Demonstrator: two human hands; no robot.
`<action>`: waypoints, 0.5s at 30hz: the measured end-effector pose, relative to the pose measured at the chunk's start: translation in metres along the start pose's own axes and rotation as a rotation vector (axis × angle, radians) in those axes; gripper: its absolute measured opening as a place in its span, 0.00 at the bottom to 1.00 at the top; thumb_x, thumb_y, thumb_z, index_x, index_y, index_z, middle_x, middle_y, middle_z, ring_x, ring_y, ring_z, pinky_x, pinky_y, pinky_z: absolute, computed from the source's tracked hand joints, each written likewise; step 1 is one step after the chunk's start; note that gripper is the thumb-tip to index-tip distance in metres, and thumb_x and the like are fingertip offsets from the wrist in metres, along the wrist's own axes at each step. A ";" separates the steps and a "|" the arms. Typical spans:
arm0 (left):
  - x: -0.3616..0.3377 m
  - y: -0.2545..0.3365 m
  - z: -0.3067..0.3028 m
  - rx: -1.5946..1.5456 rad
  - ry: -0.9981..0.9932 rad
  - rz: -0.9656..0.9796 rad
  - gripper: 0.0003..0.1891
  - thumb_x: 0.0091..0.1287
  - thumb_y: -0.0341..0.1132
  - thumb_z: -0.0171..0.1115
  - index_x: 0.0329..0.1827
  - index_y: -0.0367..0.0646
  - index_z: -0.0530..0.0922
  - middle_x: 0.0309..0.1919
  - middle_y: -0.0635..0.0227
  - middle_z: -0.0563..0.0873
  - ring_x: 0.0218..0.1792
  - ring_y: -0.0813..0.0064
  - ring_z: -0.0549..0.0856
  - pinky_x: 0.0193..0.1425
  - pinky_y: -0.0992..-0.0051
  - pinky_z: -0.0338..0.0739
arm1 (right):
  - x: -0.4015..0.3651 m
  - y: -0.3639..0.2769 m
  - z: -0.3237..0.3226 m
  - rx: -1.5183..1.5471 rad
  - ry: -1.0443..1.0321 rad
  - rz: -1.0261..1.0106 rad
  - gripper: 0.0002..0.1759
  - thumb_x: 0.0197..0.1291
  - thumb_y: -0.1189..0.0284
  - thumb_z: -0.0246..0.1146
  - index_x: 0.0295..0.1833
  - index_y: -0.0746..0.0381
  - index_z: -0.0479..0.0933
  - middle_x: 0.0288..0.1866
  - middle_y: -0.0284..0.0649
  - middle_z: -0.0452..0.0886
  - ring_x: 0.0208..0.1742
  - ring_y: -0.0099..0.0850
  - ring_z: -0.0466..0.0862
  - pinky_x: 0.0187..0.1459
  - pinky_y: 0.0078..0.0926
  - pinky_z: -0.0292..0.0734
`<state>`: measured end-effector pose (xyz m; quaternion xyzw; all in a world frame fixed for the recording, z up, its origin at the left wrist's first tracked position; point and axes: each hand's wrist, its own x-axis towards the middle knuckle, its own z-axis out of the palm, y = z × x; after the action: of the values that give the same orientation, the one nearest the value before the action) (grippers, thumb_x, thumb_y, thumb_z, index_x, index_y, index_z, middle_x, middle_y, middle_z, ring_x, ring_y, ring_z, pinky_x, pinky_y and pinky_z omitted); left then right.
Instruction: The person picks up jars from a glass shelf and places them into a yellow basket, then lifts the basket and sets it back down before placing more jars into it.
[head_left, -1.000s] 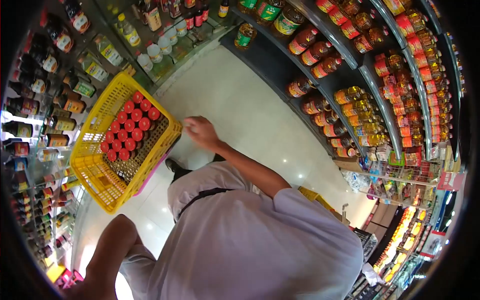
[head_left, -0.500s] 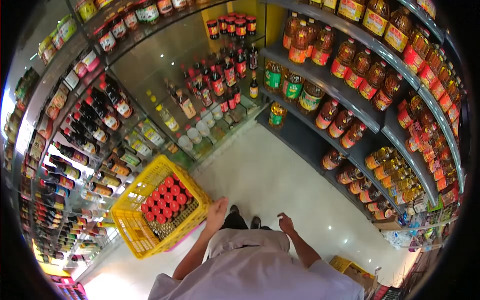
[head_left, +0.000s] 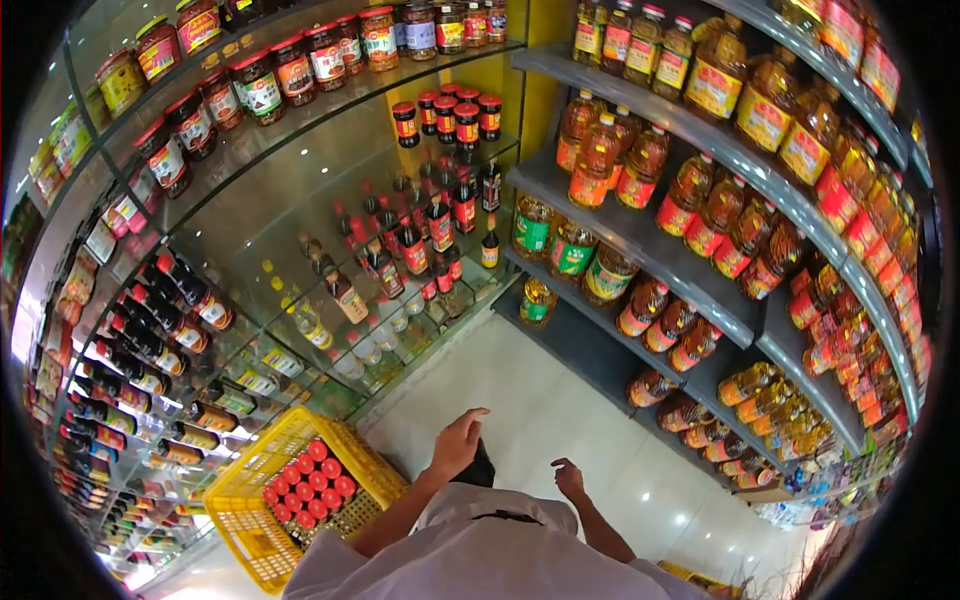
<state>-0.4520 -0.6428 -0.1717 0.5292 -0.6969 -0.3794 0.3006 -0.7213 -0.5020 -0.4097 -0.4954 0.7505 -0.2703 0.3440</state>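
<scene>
1. Left hand [head_left: 457, 445] has come away from the rim of the yellow basket [head_left: 248, 540] since the earlier frame; the basket now sits lower in view and more upper shelving shows.
2. That hand is half open in front of the body, fingers slightly bent, with nothing visible in its grasp.
3. Right hand [head_left: 569, 479] is loosely curled over the floor [head_left: 535, 375], partly open, likewise without any visible object.
4. Red-lidded jars [head_left: 318, 481] stand in rows inside the basket, at the person's left.
5. Sauce bottles [head_left: 411, 246] fill glass shelving ahead and left; oil bottles [head_left: 596, 170] line the grey shelves on the right.
</scene>
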 end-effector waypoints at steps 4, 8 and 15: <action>0.059 -0.016 -0.028 0.125 0.069 0.022 0.12 0.71 0.34 0.52 0.56 0.55 0.76 0.19 0.62 0.77 0.23 0.59 0.80 0.30 0.61 0.73 | 0.067 -0.042 0.001 0.064 -0.105 -0.040 0.11 0.60 0.77 0.55 0.47 0.58 0.79 0.16 0.37 0.75 0.19 0.24 0.78 0.23 0.28 0.74; 0.116 -0.025 -0.052 0.119 0.087 -0.032 0.12 0.70 0.33 0.55 0.55 0.54 0.77 0.18 0.63 0.75 0.21 0.62 0.79 0.28 0.65 0.72 | 0.137 -0.116 -0.001 0.147 -0.114 -0.117 0.12 0.63 0.78 0.55 0.49 0.57 0.79 0.15 0.37 0.74 0.16 0.26 0.74 0.21 0.29 0.69; 0.229 0.013 -0.112 0.022 0.445 0.189 0.10 0.69 0.32 0.58 0.52 0.49 0.78 0.23 0.64 0.78 0.23 0.72 0.77 0.29 0.74 0.72 | 0.233 -0.305 -0.015 0.484 -0.104 -0.464 0.19 0.68 0.80 0.50 0.63 0.60 0.67 0.25 0.32 0.65 0.28 0.23 0.68 0.34 0.22 0.68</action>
<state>-0.4264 -0.8857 -0.0970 0.5354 -0.6642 -0.2158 0.4751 -0.6267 -0.8285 -0.2308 -0.5701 0.5131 -0.4862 0.4188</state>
